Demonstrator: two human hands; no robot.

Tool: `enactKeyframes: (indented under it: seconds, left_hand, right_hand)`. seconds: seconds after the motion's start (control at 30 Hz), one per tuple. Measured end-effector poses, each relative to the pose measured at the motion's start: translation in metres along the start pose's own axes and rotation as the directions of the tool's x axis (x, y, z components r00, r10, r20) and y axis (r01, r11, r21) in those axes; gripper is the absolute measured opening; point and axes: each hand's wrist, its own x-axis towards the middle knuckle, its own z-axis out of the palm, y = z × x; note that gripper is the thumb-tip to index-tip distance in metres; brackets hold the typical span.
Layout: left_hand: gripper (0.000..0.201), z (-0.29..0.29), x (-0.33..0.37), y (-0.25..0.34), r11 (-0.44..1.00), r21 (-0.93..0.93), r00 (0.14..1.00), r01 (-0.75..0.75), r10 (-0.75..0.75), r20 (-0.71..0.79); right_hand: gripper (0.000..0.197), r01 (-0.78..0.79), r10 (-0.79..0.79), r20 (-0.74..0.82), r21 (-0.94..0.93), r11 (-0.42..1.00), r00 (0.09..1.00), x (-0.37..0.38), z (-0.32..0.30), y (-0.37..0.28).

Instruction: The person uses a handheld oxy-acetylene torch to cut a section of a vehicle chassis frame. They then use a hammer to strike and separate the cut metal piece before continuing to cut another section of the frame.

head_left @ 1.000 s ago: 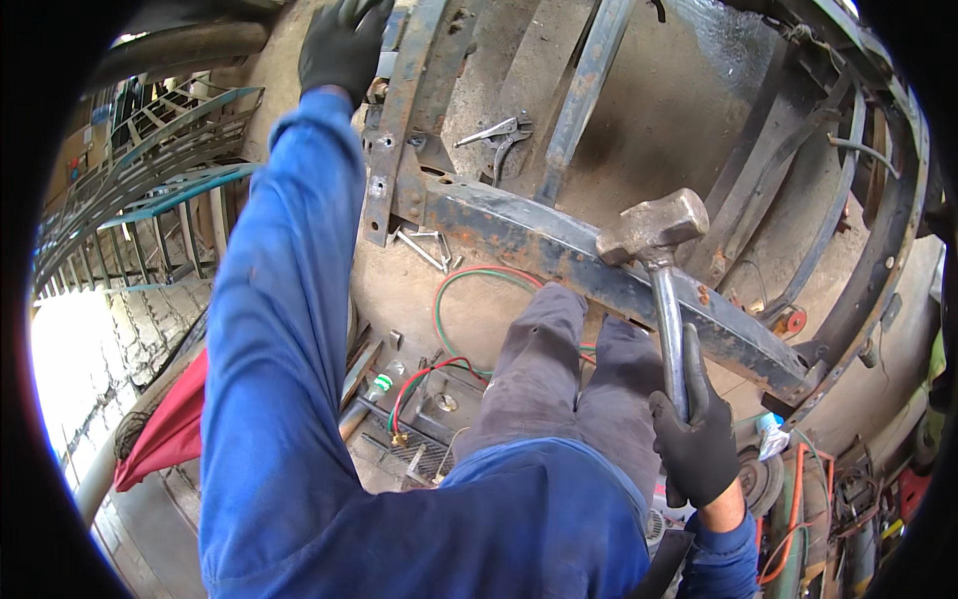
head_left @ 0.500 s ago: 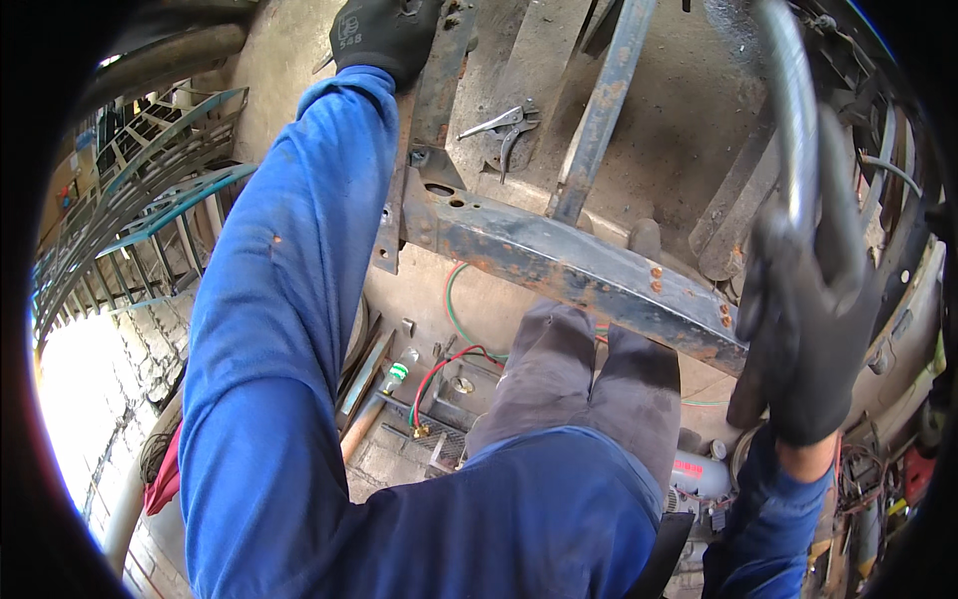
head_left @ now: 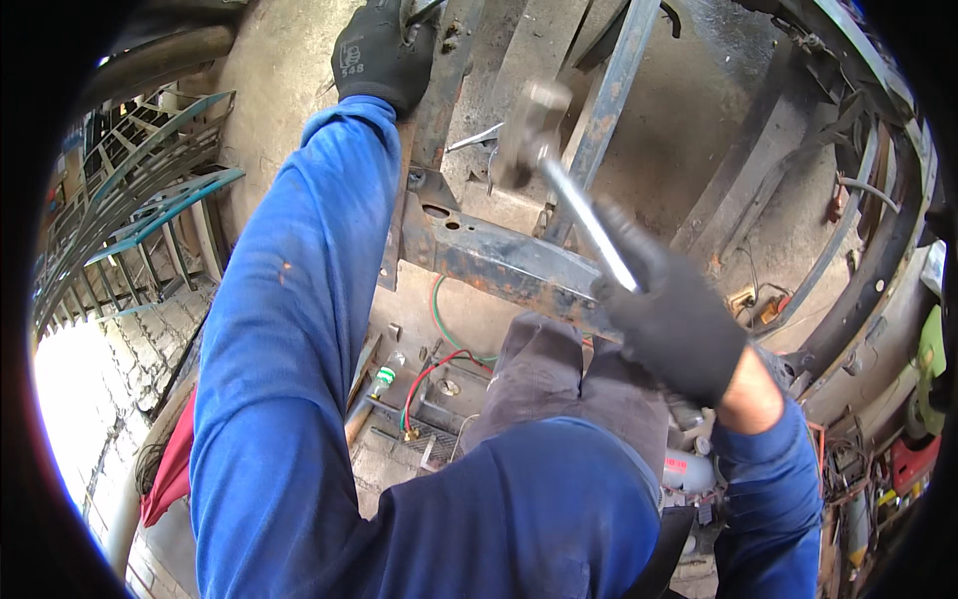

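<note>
Head: blurred, silver-handled hammer (head_left: 574,198)

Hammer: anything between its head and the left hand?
Nothing visibly blocks the way from the hammer head to the left hand. A rusty beam shows in the gap, apparently lower, though one view leaves depth uncertain.

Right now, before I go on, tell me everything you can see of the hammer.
The hammer has a blocky, brownish-grey head, metallic-looking but blurred, on a straight, shiny silver handle that looks like steel. The gloved right hand keeps its grip around the lower handle, hiding the end. It slants up and left from the hand, the head partly covering the locking pliers in this view. It appears held in the air; only the hand visibly touches it.
</note>
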Motion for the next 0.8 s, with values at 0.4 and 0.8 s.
enactKeyframes:
  seconds: [0.4,0.8]
  left_hand:
    - [0.036,0.0,-0.002,0.0,0.999,-0.033,0.999,0.038,-0.037,0.017]
    - [0.035,-0.001,0.004,-0.001,1.0,-0.007,1.0,-0.001,0.001,0.018]
  right_hand:
    - [0.08,0.224,-0.298,-0.523,-0.201,0.954,0.799,0.048,0.011,-0.047]
    - [0.076,-0.013,0.048,-0.23,0.152,0.988,0.972,0.015,-0.036,-0.075]
